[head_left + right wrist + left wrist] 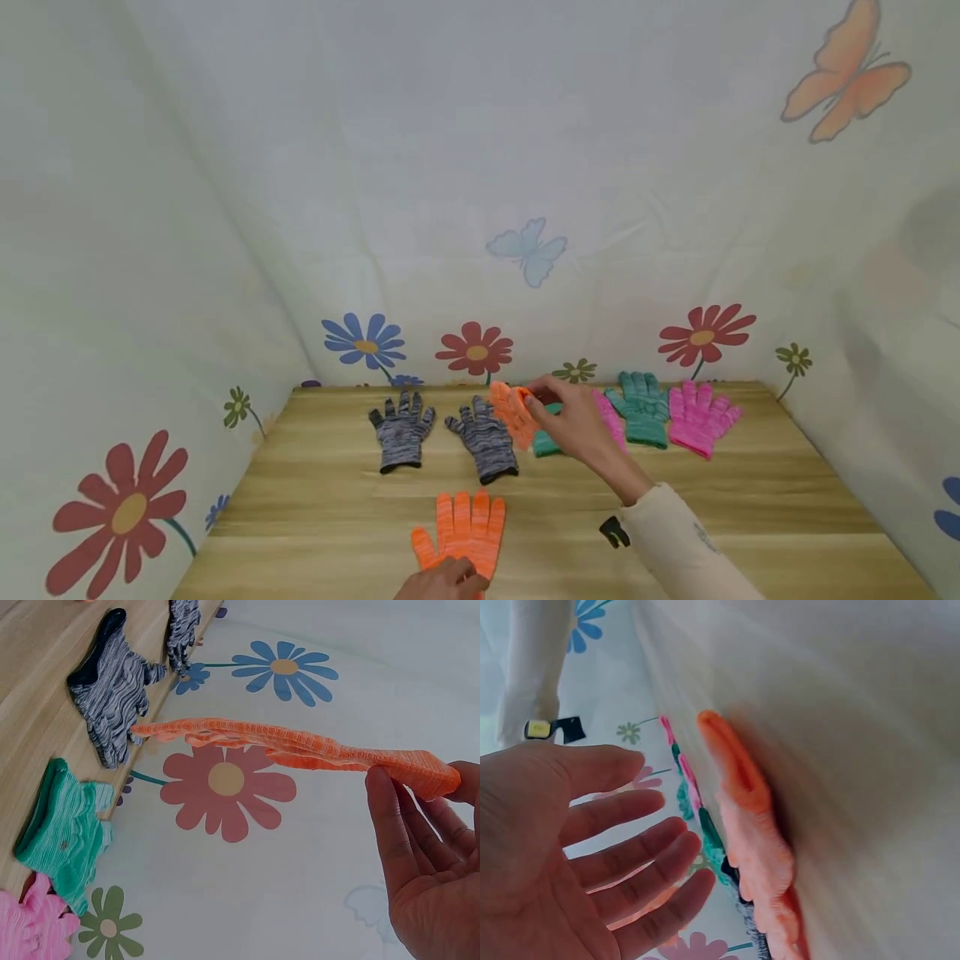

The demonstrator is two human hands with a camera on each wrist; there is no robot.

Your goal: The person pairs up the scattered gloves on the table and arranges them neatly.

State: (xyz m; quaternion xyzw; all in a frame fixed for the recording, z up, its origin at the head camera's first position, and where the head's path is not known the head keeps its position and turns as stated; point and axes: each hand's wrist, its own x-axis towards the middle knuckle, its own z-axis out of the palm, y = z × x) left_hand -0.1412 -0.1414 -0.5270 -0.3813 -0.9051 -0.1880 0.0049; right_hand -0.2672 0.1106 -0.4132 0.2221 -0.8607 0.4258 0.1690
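Note:
My right hand (573, 417) pinches an orange knit glove (512, 412) by its cuff, holding it up above the back of the table. In the right wrist view this glove (255, 739) stretches out sideways from the thumb and fingers. A second orange glove (471, 527) lies flat near the front, fingers pointing away. Over its cuff hovers my left hand (442, 581). The left wrist view shows the left fingers (641, 885) loosely extended, with nothing in them and a gap to the glove (757, 847).
Two grey-black gloves (401, 433) lie at the back left of the wooden table (315, 517). Green gloves (641, 408) and pink gloves (697, 417) lie at the back right, partly behind the right hand. Flower-printed cloth (420, 167) walls the table in. A small black piece (615, 532) sits by the right sleeve.

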